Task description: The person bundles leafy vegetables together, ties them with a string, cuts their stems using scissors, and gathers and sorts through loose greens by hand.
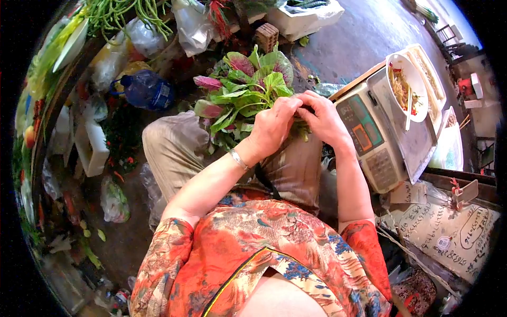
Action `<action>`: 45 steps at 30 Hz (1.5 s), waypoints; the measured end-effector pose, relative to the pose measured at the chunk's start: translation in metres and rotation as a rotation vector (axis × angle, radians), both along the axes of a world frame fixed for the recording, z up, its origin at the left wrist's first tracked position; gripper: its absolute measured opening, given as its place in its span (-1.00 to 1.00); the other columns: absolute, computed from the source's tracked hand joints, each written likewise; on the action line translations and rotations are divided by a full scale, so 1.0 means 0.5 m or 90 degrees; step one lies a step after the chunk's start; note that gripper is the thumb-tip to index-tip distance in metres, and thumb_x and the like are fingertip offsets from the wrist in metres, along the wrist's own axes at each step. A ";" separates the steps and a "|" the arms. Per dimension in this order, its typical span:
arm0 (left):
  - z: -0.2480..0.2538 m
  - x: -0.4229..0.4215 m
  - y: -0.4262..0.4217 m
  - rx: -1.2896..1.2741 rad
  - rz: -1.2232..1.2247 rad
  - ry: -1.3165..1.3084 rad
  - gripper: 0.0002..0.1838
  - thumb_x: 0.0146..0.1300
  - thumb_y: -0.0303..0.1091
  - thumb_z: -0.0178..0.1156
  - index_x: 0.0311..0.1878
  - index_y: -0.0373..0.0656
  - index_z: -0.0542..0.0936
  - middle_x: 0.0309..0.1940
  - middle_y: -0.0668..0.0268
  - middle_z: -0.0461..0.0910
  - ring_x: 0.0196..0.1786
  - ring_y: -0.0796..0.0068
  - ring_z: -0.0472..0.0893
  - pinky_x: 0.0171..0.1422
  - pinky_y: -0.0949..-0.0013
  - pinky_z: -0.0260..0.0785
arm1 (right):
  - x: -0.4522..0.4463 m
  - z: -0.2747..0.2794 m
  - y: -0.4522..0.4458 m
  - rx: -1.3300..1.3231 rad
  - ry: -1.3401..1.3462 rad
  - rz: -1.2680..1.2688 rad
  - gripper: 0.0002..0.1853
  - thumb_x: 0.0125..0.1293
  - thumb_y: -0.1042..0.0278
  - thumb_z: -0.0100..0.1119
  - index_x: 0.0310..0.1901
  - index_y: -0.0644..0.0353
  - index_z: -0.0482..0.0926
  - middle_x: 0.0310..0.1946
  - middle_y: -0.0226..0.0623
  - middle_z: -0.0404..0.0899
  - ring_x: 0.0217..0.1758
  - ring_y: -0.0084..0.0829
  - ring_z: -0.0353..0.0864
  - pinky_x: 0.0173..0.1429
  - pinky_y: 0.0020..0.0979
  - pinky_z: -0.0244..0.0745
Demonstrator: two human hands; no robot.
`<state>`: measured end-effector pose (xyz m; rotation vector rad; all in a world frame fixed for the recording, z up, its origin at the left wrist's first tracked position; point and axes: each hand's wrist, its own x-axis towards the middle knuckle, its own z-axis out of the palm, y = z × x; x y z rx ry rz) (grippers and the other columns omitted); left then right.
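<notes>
A leafy bunch of red-and-green amaranth [245, 87] rests over my lap, its leaves spreading away from me. My left hand [275, 122], with a bracelet at the wrist, is closed at the right side of the bunch, against green leaves. Touching it, my right hand [323, 117] has its fingers bent and pinched together at the left fingertips. Whatever lies between the right fingers is hidden. A few leaf ends show below the joined hands.
To the right stands a digital scale [372, 137] bearing a white bowl [397, 64] of food with chopsticks. A blue plastic jug [148, 90] and bagged vegetables [114, 199] lie at left. Green long beans [127, 16] hang at the upper left; a white foam box [311, 18] sits ahead.
</notes>
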<state>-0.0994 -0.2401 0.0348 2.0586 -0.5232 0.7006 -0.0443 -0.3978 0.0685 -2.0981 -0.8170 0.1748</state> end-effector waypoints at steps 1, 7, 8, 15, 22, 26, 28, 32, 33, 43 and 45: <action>-0.002 -0.001 0.002 -0.002 -0.004 0.011 -0.54 0.06 -0.72 0.13 0.06 -0.17 0.44 -0.19 0.09 0.56 -0.22 0.05 0.61 -0.21 0.26 0.50 | -0.001 0.000 0.001 0.023 0.023 -0.008 -0.85 0.16 0.46 0.14 -0.23 0.29 0.57 -0.27 -0.08 0.54 -0.14 -0.04 0.54 -0.05 -0.20 0.44; 0.023 -0.008 0.007 -0.042 0.002 0.068 -0.55 0.07 -0.72 0.13 0.06 -0.16 0.45 -0.18 0.11 0.55 -0.28 0.13 0.59 -0.23 0.30 0.48 | -0.008 0.005 0.004 0.047 0.032 -0.022 -0.86 0.13 0.49 0.16 -0.25 0.26 0.60 -0.30 -0.13 0.55 -0.18 -0.12 0.56 -0.04 -0.27 0.45; 0.024 -0.008 0.007 -0.064 0.002 0.087 -0.56 0.08 -0.71 0.13 0.05 -0.15 0.45 -0.19 0.13 0.54 -0.31 0.18 0.59 -0.26 0.32 0.47 | -0.008 0.003 0.005 0.049 0.027 -0.024 -0.86 0.12 0.50 0.16 -0.26 0.25 0.60 -0.30 -0.15 0.56 -0.18 -0.14 0.57 -0.04 -0.28 0.45; 0.009 -0.011 0.007 -0.084 0.038 0.128 -0.60 0.08 -0.68 0.18 0.00 -0.11 0.48 -0.29 0.22 0.58 -0.43 0.35 0.57 -0.36 0.42 0.43 | -0.014 0.000 0.008 0.067 0.056 -0.058 -0.88 0.08 0.52 0.18 -0.31 0.26 0.61 -0.34 -0.18 0.56 -0.20 -0.19 0.58 -0.05 -0.33 0.46; 0.021 -0.004 0.016 -0.118 0.000 0.189 -0.69 0.07 -0.68 0.17 -0.10 -0.18 0.53 -0.31 0.19 0.63 -0.29 0.31 0.65 -0.25 0.40 0.48 | -0.014 0.010 0.010 0.039 0.040 -0.062 -0.85 0.04 0.50 0.20 -0.30 0.27 0.60 -0.37 -0.15 0.53 -0.25 -0.18 0.58 -0.13 -0.32 0.46; 0.027 -0.004 0.020 -0.110 -0.027 0.198 -0.67 0.05 -0.72 0.10 -0.10 -0.20 0.56 -0.30 0.18 0.63 -0.25 0.37 0.65 -0.12 0.43 0.48 | -0.015 0.014 0.010 0.020 0.050 -0.060 -0.84 0.02 0.46 0.22 -0.31 0.27 0.59 -0.38 -0.13 0.52 -0.26 -0.15 0.57 -0.15 -0.31 0.46; 0.030 -0.003 0.026 -0.107 -0.057 0.255 -0.66 0.02 -0.73 0.05 -0.11 -0.23 0.55 -0.29 0.15 0.63 -0.23 0.33 0.65 -0.09 0.40 0.48 | -0.008 0.010 0.008 -0.016 0.004 -0.036 -0.85 0.03 0.44 0.20 -0.33 0.27 0.58 -0.37 -0.11 0.51 -0.25 -0.11 0.56 -0.14 -0.26 0.45; 0.058 -0.014 0.028 -0.090 -0.051 0.171 -0.67 -0.02 -0.67 0.02 -0.15 -0.21 0.56 -0.27 0.05 0.59 -0.16 0.10 0.62 -0.06 0.27 0.47 | -0.005 -0.004 0.013 -0.051 -0.057 -0.026 -0.87 0.05 0.48 0.15 -0.33 0.27 0.53 -0.35 -0.10 0.50 -0.20 -0.06 0.53 -0.11 -0.21 0.44; 0.055 -0.017 0.027 -0.102 -0.040 0.113 -0.68 0.00 -0.65 0.03 -0.14 -0.19 0.55 -0.27 0.05 0.58 -0.18 0.05 0.62 -0.12 0.23 0.47 | -0.006 0.002 0.017 -0.006 -0.044 -0.015 -0.86 0.05 0.51 0.16 -0.30 0.28 0.54 -0.28 -0.09 0.55 -0.16 -0.08 0.56 -0.06 -0.24 0.45; 0.036 -0.029 0.016 -0.003 0.007 0.065 -0.78 0.05 -0.56 0.08 -0.19 -0.16 0.45 -0.37 0.14 0.51 -0.32 0.02 0.59 -0.37 0.14 0.44 | -0.016 0.018 0.019 -0.044 -0.025 -0.030 -0.90 0.06 0.61 0.13 -0.35 0.38 0.50 -0.43 -0.08 0.44 -0.36 -0.13 0.47 -0.23 -0.33 0.39; 0.032 -0.029 0.020 -0.003 -0.017 0.060 -0.75 0.03 -0.56 0.08 -0.16 -0.17 0.46 -0.31 0.13 0.53 -0.27 0.01 0.59 -0.32 0.13 0.46 | -0.022 0.030 0.028 -0.033 -0.007 -0.030 -0.91 0.04 0.62 0.12 -0.37 0.38 0.47 -0.45 -0.09 0.41 -0.39 -0.14 0.44 -0.25 -0.32 0.37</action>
